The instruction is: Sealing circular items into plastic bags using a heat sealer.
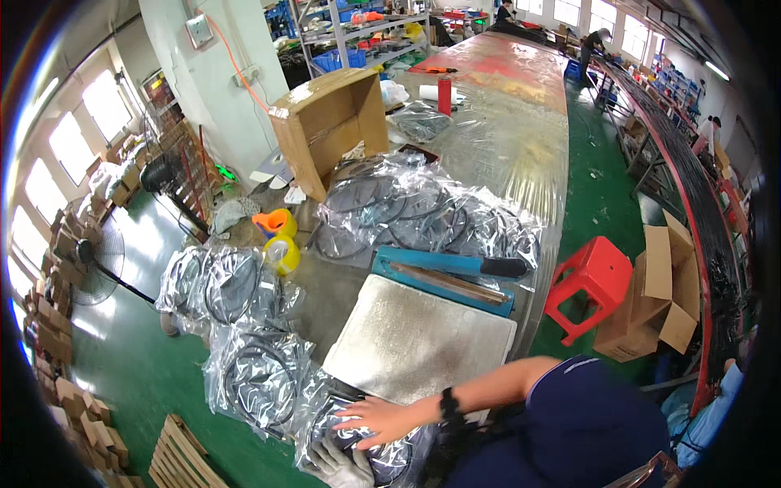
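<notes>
A clear plastic bag (399, 455) with a coiled black cable or hose in it lies at the near edge of the table. My right hand (382, 419), bare with a black band at the wrist, rests flat on top of this bag, fingers spread. Just below it, my left hand (340, 468) in a pale glove lies on the bag's near left side, fingers apart. Beyond my right arm is a worn silvery board (419, 333). A teal bag sealer (447, 264) with a black handle stands along the board's far side.
More bagged black coils (260, 374) lie left and behind the sealer. Rolls of yellow tape (282, 254) and an open cardboard box (329, 134) stand farther back. Right of the table are a red stool (590, 285) and an open carton (651, 301). Other people work far off.
</notes>
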Tool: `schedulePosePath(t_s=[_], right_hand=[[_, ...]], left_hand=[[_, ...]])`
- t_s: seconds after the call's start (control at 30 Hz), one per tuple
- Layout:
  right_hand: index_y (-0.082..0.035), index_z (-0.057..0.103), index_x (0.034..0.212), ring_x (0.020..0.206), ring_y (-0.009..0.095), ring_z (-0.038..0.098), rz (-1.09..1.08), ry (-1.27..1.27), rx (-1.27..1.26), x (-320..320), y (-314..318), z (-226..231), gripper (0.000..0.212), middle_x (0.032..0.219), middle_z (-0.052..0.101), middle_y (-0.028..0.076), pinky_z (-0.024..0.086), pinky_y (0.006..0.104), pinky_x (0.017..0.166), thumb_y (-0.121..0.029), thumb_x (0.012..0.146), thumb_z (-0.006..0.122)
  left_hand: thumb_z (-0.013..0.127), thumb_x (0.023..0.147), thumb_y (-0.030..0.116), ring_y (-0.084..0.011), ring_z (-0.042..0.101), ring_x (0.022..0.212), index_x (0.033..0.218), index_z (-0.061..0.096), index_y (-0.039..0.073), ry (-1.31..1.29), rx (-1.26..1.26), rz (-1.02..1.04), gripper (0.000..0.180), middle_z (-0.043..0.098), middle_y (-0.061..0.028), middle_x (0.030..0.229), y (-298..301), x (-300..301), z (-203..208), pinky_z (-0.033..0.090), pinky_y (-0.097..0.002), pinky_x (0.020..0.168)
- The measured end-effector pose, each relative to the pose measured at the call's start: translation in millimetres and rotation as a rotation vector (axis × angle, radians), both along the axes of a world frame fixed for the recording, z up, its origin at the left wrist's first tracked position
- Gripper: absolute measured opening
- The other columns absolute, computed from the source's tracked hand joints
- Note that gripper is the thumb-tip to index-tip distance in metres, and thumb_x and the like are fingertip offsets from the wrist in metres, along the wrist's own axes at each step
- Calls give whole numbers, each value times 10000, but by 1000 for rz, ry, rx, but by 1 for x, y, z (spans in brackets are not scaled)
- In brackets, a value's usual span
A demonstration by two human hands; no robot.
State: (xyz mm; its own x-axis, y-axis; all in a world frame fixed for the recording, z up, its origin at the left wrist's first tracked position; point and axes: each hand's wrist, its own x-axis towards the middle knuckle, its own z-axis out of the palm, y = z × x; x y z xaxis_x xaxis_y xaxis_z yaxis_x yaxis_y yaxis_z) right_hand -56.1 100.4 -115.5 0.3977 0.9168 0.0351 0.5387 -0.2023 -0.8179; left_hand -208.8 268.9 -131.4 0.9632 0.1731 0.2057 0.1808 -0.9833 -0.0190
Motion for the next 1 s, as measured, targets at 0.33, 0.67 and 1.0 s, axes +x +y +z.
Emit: schedulePosePath(t_s=[0.33,0.67,1.0], right_hand=[[-59,687,1155,927,126,645,-872,594,77,312,-303,107,328,1067,705,27,480,261,687,-325,978,613],[112,540,1159,1026,335,666,-823,1253,576,485,-314,-43,388,1139,622,211,596,408,863,-199,953,648],[18,707,913,790,229,689,-1103,557,566,527,-273,-46,251,832,703,123,527,342,651,-222,936,635]], left_hand=[[526,945,503,-522,493,1216,1458,412,57,56,26,42,690,529,-261,1335,-66,3,10,325,-666,1070],[602,917,423,-441,458,1304,1397,509,52,231,219,394,614,551,-220,1346,-178,13,24,275,-593,1152],[608,918,417,-354,468,1308,1356,542,28,205,273,442,590,552,-167,1360,-222,7,23,326,-555,1139]])
